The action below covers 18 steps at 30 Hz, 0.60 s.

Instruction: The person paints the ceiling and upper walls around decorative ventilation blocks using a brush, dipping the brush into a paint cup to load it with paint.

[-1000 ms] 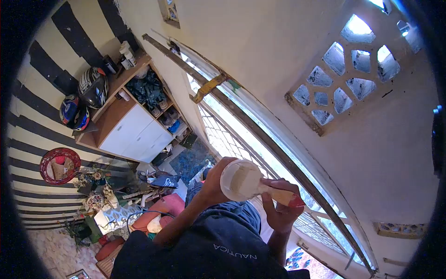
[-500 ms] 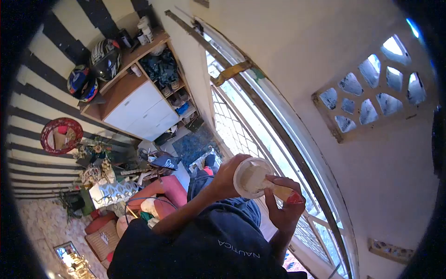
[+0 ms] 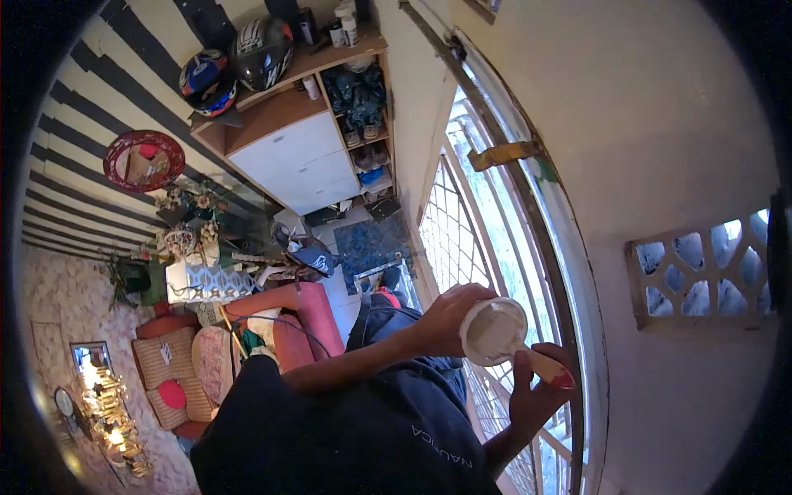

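A round white tub (image 3: 493, 332) with pale paste inside is tilted toward the camera. My left hand (image 3: 458, 318) is wrapped round its rim and side. My right hand (image 3: 536, 394) is closed on a tool with a light wooden handle (image 3: 546, 368) and a red end. The tool's other end reaches the tub's lower right rim, where its tip is in or against the paste. The far fingers of my left hand are hidden behind the tub.
A barred window (image 3: 462, 235) with a metal frame stands beside my hands. On the right wall is a vent block (image 3: 697, 264). Farther off are a cabinet (image 3: 289, 165) with helmets (image 3: 262, 54) on top, a pink sofa (image 3: 318, 322) and a wicker chair (image 3: 177, 363).
The view has turned, and both hands with the tub appear farther right and lower. The tool handle has shifted relative to the tub, and my right fingers sit lower on it.
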{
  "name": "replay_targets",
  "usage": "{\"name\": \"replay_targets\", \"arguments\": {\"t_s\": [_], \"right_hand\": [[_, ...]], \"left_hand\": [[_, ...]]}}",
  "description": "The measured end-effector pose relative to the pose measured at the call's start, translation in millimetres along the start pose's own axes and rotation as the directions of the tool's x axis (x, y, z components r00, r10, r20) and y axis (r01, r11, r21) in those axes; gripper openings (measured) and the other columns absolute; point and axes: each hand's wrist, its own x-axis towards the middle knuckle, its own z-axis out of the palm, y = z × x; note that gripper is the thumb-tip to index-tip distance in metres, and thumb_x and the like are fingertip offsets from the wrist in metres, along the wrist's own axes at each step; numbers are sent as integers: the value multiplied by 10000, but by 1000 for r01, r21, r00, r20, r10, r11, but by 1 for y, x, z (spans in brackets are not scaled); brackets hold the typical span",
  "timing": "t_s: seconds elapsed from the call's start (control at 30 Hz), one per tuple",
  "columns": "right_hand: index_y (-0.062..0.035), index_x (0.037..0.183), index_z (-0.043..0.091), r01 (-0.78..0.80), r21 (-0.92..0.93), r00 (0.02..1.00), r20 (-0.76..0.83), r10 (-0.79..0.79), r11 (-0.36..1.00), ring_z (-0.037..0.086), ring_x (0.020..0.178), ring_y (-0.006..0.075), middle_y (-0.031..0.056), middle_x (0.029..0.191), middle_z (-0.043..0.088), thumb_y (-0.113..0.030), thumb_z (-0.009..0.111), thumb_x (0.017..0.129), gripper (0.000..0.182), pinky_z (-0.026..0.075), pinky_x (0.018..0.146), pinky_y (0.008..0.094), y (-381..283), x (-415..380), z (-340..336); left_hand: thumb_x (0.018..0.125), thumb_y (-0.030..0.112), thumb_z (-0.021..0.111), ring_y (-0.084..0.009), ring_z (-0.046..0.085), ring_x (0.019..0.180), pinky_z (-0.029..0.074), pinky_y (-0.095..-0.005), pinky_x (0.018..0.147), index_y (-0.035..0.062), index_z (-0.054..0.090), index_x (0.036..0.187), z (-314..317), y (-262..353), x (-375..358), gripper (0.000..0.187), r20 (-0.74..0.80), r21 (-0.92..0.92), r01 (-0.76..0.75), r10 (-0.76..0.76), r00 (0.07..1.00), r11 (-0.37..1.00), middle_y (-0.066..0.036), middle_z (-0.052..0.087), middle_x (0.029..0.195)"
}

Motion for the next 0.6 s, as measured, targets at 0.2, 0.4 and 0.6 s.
{"name": "replay_targets", "arguments": {"t_s": [0.2,0.4,0.6], "right_hand": [[-68,818,529,-178,-73,984,-37,176,981,602,703,179,73,751,566,-229,722,741,263,532,626,311,1,3,3],[-15,779,568,-407,42,913,-11,408,912,606,657,137,67,700,598,-210,712,765,243,496,571,232,-10,8,11],[-10,694,578,-171,-55,983,-78,167,984,548,543,101,48,607,565,-149,698,758,194,417,504,203,-35,17,17]], "left_hand": [[526,324,818,-307,519,988,420,-405,834,60,540,1080,2,0,6,675,-11,-24,12,-12,1000,1000,-133,538,1054],[531,283,825,-313,539,961,428,-411,820,50,493,1084,-8,2,9,687,-33,47,20,-18,999,999,-129,539,1023],[517,276,834,-309,541,960,433,-405,825,50,481,1110,-23,9,22,726,-55,-130,39,-46,997,991,-129,540,1033]]}}
